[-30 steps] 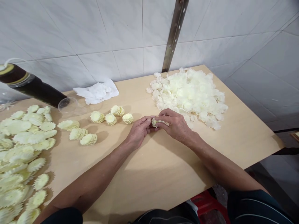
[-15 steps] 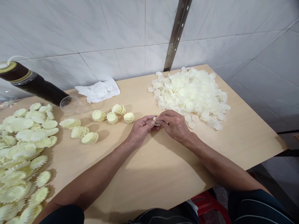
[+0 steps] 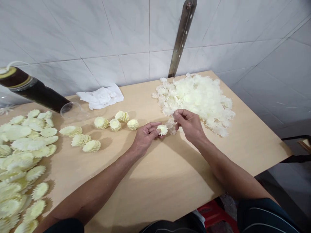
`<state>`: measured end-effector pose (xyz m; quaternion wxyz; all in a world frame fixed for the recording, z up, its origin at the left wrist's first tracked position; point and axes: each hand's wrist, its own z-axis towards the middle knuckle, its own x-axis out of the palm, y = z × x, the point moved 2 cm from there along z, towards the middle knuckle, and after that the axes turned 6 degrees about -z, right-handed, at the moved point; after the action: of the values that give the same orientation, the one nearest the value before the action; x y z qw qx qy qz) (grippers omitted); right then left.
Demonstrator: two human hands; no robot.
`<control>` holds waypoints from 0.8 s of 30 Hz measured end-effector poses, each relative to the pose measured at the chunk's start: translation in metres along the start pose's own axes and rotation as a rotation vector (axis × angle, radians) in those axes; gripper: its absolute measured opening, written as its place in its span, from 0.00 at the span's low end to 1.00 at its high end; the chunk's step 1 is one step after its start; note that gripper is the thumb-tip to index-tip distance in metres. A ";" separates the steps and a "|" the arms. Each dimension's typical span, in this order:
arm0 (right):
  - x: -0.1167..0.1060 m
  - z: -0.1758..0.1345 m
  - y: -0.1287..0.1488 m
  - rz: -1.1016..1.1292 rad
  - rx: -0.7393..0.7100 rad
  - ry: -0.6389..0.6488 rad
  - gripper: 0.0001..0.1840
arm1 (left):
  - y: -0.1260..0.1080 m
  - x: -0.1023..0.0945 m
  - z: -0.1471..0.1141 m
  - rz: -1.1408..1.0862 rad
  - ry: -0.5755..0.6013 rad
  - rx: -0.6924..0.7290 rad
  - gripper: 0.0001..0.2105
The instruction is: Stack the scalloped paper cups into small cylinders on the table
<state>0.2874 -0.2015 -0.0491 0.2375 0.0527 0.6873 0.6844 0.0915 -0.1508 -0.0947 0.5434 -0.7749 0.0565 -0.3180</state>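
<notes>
While your left hand (image 3: 145, 137) is gripping a small cream petal disc (image 3: 162, 129) in closed fingers just above the desk (image 3: 170, 174), your right hand (image 3: 190, 124) is pinching at the white petal pile (image 3: 201, 97) edge.

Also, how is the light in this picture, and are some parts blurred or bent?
Head view: soft light, with soft shadows on the table under both forearms; the white pile is nearly washed out, its petals hard to separate; the metal strip leans and the tile lines slant, as a wide lens does; the flower piece in the left hand is sharp.
</notes>
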 end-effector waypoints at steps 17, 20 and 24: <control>-0.047 0.011 0.017 -0.338 -0.187 0.002 0.18 | -0.001 0.000 0.001 -0.112 0.006 -0.027 0.23; -0.063 0.011 0.018 -0.746 -0.377 -0.118 0.11 | -0.004 0.002 0.000 -0.131 0.004 -0.032 0.22; -0.055 0.003 0.022 -0.795 -0.534 -0.169 0.08 | -0.005 0.004 0.000 -0.173 0.010 -0.034 0.20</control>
<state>0.3316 -0.2198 -0.0136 0.5409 -0.2211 0.4328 0.6865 0.0930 -0.1507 -0.0891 0.5002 -0.7845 -0.0026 -0.3664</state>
